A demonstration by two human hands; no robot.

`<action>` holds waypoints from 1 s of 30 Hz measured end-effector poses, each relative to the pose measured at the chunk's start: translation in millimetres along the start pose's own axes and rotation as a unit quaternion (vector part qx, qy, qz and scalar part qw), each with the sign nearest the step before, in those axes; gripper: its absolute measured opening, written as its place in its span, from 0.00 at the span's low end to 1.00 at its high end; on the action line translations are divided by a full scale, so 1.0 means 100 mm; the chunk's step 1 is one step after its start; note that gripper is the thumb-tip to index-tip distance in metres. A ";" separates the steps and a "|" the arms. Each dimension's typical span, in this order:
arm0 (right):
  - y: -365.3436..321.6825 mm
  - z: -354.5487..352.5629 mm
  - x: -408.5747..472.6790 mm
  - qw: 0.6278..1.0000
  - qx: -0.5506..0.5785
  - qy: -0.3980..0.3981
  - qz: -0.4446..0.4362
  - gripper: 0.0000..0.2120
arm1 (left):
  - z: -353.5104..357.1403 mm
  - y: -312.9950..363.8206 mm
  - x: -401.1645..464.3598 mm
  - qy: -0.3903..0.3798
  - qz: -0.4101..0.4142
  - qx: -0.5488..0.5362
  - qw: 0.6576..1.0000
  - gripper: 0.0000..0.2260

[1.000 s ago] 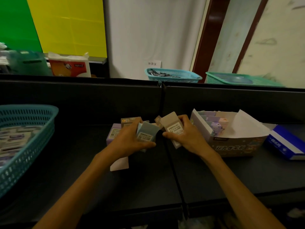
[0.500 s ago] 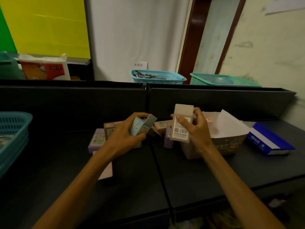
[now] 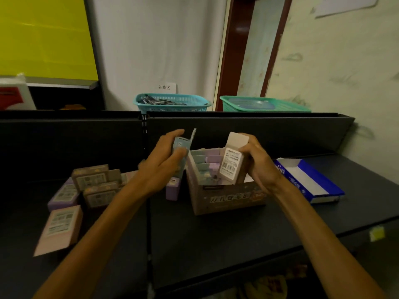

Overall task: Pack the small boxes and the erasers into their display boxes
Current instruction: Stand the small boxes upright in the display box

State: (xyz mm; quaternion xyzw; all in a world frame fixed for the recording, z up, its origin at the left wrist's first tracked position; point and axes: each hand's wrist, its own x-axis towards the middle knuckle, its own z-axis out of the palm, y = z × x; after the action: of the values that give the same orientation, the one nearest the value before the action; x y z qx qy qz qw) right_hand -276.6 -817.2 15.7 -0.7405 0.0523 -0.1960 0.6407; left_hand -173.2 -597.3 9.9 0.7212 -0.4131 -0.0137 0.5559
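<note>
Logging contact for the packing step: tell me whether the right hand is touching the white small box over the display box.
Touching. The head view shows the right hand gripping the white small box, fingers curled round its top and side, above the display box.

**One head-worn view, looking forward and down**

A single wide-angle camera looks from head height, close over the dark table, facing the partition and wall. Both forearms enter from the bottom edge. No second view overlaps.

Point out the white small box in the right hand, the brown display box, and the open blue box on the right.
white small box (image 3: 231,162): head view, labelled front face.
brown display box (image 3: 228,199): head view, printed front wall.
blue box (image 3: 306,180): head view, white inner floor.
</note>
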 end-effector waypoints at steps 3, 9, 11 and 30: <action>-0.03 -0.35 0.09 0.999 -0.047 -0.023 -0.008 0.17 | 0.26 0.14 0.15 0.051 0.005 0.032 0.998 0.27; -0.03 -0.90 0.21 0.981 -0.173 -0.033 -0.078 0.22 | 0.68 0.31 0.40 0.114 0.007 0.111 0.987 0.27; -0.04 -0.98 0.25 0.977 -0.191 -0.025 -0.097 0.17 | 0.77 0.38 0.43 0.117 -0.005 0.106 0.987 0.26; 0.16 -1.17 0.81 0.968 -0.203 -0.116 -0.090 0.27 | 0.84 0.24 0.70 0.129 -0.040 0.139 0.981 0.23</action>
State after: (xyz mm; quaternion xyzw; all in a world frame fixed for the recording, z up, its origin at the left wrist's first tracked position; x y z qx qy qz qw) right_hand -241.4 -955.1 29.8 -0.8744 -0.0510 -0.1508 0.4583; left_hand -181.5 -707.7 28.0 0.8029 -0.3068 0.1143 0.4981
